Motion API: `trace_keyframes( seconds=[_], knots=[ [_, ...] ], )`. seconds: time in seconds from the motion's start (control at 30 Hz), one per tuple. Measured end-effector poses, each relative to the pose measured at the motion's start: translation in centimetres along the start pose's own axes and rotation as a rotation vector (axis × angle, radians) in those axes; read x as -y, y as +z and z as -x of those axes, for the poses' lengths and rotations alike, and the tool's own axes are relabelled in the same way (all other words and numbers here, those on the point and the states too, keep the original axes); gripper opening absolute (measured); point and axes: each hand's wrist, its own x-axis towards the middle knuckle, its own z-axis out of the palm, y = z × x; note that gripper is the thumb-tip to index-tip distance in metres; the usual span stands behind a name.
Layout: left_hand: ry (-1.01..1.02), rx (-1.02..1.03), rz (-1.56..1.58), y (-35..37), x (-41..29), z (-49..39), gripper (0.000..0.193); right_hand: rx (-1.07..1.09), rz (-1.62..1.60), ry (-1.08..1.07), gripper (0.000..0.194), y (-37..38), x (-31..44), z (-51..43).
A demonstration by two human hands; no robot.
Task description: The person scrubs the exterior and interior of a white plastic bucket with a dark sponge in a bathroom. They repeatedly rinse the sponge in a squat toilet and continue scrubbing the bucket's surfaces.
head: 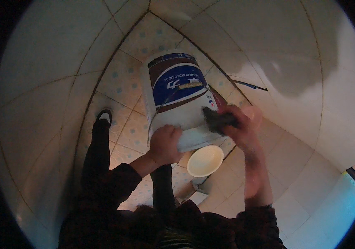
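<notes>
A large white plastic bucket (177, 115) with a blue and brown hydraulic oil label lies tilted before me on the tiled floor. My left hand (165, 144) is closed on the rim of the bucket at its near end. A thin wire handle with a worn grip (190, 85) rests across the label. In my right hand (238, 126) is a dark, blurred thing (219, 120), perhaps a cloth or a brush, held against or just above the right side of the bucket near its rim. The inside of the bucket is hidden.
A cream plastic basin (205, 161) is below the bucket's rim. Tiled walls meet behind the bucket. A thin blue stick-like thing (250, 84) lies along the right wall's foot. My shoe (104, 116) is at the left. A reddish thing (217, 96) shows partly behind the bucket.
</notes>
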Motion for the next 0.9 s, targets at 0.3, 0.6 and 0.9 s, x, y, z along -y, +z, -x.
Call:
trace_keyframes(
  seconds=[0.3, 0.6, 0.9],
  knots=[
    [-0.014, 0.006, 0.037, -0.2, 1.1, 0.5, 0.062, 0.506, 0.641, 0.013, 0.023, -1.7, -2.3, -7.1],
    [0.045, -0.137, 0.052, 0.2, 0.7, -0.1, 0.049, 0.493, 0.843, -0.214, 0.015, 4.9, -2.2, -6.6],
    [0.036, 0.010, 0.022, 0.2, 0.8, 0.7, 0.048, 0.324, 0.989, 0.084, 0.017, -0.1, -2.6, -4.7]
  ],
)
